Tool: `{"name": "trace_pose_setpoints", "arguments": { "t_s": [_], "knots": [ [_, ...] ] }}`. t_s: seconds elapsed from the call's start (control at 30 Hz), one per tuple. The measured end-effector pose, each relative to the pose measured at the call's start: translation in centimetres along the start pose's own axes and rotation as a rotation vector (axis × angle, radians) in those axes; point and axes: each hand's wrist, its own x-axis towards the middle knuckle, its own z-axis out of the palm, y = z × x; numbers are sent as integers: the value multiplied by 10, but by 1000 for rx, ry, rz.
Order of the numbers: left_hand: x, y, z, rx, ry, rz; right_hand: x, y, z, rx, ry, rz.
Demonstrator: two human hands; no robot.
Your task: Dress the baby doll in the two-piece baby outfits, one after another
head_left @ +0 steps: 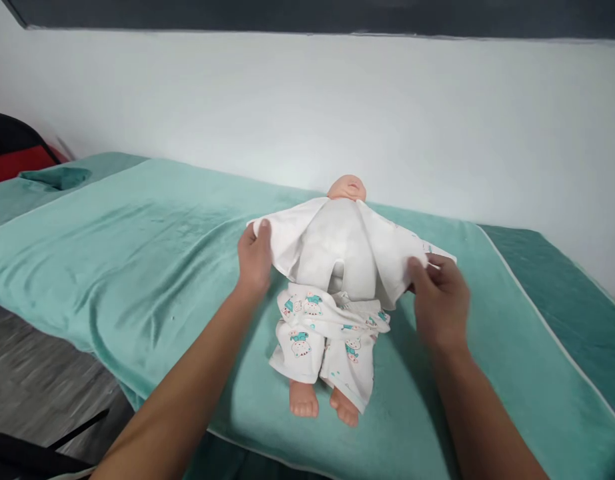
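The doll (337,233) lies on the green sheet (152,220), head at 12 o'clock. The left hand (255,260) pinches its shirt (391,243) at 9 o'clock, the right hand (441,300) at 3. Looks light, floppy; best held by edges.

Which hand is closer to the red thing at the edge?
Left. The left hand holds the shirt on the red thing's side of the doll, well away from it. The right hand is across the doll, on the opposite side, so it's farther.
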Motion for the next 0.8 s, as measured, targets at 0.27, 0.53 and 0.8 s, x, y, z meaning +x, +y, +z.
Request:
{"name": "trace_pose_setpoints", "arguments": {
  "t_s": [0.27,0.53,0.8],
  "knots": [
    [22,-23,-57,599,-59,57,7,29,-82,-549,25,184],
    [-4,-17,-48,1022,-156,415,-14,25,-73,-930,-61,-112],
    [-31,6,-37,265,-687,37,-20,-16,-21,-273,-787,-374]
  ]
}}
